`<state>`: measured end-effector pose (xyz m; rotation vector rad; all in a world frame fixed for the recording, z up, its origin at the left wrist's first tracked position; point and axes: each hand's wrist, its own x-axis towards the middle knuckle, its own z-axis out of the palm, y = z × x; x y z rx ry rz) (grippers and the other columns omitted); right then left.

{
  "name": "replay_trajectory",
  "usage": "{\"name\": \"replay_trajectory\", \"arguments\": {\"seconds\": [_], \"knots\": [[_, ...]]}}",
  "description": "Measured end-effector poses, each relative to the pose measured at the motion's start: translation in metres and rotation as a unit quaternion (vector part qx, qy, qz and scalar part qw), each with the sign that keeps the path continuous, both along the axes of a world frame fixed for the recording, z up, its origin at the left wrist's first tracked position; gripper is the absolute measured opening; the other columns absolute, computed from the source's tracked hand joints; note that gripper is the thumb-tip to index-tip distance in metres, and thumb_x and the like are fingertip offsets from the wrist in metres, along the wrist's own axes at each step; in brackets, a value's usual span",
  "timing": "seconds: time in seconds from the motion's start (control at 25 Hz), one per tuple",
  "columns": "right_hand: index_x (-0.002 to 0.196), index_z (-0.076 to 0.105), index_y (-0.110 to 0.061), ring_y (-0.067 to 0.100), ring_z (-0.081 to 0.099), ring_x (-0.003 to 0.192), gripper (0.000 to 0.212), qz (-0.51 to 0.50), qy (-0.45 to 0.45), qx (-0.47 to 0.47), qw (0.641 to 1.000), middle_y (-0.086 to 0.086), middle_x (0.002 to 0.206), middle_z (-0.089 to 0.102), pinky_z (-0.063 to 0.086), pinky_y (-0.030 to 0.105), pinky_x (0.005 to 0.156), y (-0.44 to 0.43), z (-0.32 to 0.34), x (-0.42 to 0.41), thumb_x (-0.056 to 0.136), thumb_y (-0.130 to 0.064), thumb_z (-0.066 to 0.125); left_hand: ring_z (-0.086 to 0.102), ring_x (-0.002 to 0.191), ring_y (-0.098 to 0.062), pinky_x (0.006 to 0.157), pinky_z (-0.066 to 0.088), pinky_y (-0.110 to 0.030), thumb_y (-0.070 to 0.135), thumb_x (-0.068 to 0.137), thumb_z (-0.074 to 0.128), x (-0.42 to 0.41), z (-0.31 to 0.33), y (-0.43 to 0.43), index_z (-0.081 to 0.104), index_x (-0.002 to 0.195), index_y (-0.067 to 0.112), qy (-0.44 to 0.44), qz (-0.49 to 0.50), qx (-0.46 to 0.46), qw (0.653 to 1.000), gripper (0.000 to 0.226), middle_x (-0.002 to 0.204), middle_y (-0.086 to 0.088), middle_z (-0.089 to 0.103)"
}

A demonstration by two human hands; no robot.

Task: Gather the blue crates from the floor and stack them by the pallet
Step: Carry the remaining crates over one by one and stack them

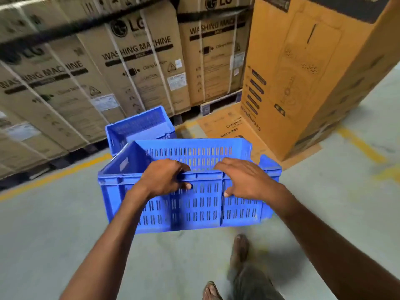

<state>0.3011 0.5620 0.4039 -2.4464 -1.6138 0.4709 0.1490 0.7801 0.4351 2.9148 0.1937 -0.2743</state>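
I have the crate up off the floor, carried in front of me with both hands on its near long rim. My left hand hooks over the rim left of centre, fingers curled down inside and the thumb pressed on the outer wall; my right hand mirrors it on the right, so both sets of fingers are closed around that rim. Gripping one side only lets the crate hang tilted away from me, its open top facing forward, which I judge makes it easy to lower onto something ahead. A second crate sits on the floor just beyond, touching or nearly touching the far wall of mine from this angle, right beside the pallet under the washing-machine boxes. That looks like the stacking spot, so I read this step as the carry toward it. The tall orange box on my right narrows the approach.
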Motion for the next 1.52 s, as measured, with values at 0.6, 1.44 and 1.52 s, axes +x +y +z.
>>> {"name": "replay_trajectory", "arguments": {"seconds": [0.6,1.44,1.52], "knots": [[0.104,0.055,-0.030,0.029,0.069,0.094,0.030,0.144,-0.056,0.000,0.988,0.001,0.093,0.073,0.044,0.035,0.064,0.379,-0.124,0.173,0.080,-0.033,0.071,0.066,0.095,-0.031,0.070,0.050,-0.037,0.053,0.086,0.067,0.103,-0.133,0.304,0.066,0.096,0.025,0.113,0.241,0.025,0.963,0.030,0.097,-0.003,0.072],[0.096,0.058,-0.020,0.036,0.066,0.072,0.034,0.126,-0.139,0.035,0.982,0.007,0.078,0.066,0.035,0.033,0.052,0.702,-0.369,0.243,0.072,0.004,0.061,0.067,0.091,-0.036,0.061,0.033,-0.032,0.042,0.093,0.063,0.179,-0.388,0.622,0.068,0.105,0.023,0.019,0.267,0.100,0.958,0.023,0.090,-0.009,0.072],[0.100,0.059,-0.020,0.036,0.063,0.071,0.037,0.135,-0.140,0.002,0.981,0.009,0.075,0.062,0.037,0.033,0.053,0.702,-0.379,0.243,0.072,0.005,0.059,0.067,0.089,-0.036,0.060,0.035,-0.032,0.041,0.094,0.062,0.176,-0.399,0.618,0.068,0.106,0.023,0.021,0.265,0.097,0.959,0.023,0.088,-0.008,0.071]]}}
